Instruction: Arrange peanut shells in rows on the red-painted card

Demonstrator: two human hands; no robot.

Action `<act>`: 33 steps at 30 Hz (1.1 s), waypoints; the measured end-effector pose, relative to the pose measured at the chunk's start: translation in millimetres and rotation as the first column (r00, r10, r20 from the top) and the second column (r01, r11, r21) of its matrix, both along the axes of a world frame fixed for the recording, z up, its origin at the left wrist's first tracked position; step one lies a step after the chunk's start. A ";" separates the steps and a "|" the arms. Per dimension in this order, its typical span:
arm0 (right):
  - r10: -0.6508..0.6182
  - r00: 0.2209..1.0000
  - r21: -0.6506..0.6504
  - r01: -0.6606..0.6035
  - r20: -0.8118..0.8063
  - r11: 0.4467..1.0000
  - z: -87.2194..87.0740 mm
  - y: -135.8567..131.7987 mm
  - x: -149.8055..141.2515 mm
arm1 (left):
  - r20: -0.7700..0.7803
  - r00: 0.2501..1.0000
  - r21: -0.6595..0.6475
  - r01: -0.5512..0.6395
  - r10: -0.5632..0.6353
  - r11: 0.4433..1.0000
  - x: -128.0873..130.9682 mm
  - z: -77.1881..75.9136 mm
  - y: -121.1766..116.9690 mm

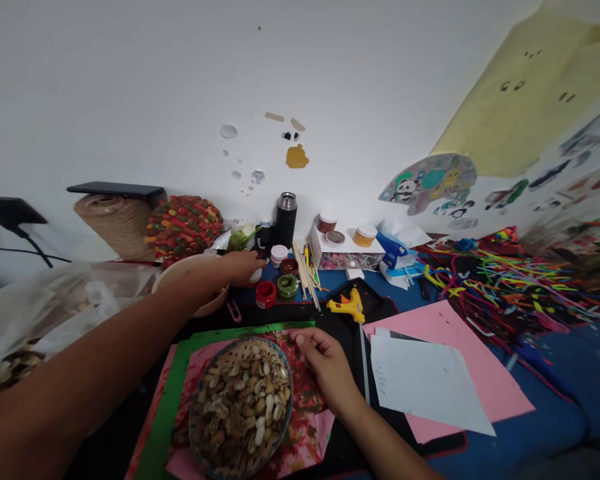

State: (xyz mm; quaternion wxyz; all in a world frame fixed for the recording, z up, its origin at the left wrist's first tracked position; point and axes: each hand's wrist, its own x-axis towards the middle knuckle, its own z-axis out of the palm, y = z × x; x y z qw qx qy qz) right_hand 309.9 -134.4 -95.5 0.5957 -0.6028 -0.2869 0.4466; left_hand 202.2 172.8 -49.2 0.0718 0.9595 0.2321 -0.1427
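My left hand [240,267] reaches far forward over a tan bowl [180,273], its fingers curled round a small white thing beside the little paint pots [266,294]. My right hand [325,363] rests with bent fingers on the paint-stained pink sheet [307,427], right next to a round woven dish covered in nut shells [243,403]. Nothing shows inside the right hand's fingers. A green sheet [167,407] lies under the pink one.
A yellow glue gun [349,307] and wooden sticks [305,273] lie behind the dish. White [425,383] and pink paper [485,380] sit to the right, with a heap of coloured pipe cleaners [510,283] beyond. A black flask [285,220], yarn rolls and plastic bags line the wall.
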 end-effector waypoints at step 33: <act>-0.047 0.978 -0.062 0.035 -0.201 0.997 -1.2 -16.1 -11.5 | 0.193 0.969 0.111 -0.177 0.154 0.978 42.9 -4.2 -92.9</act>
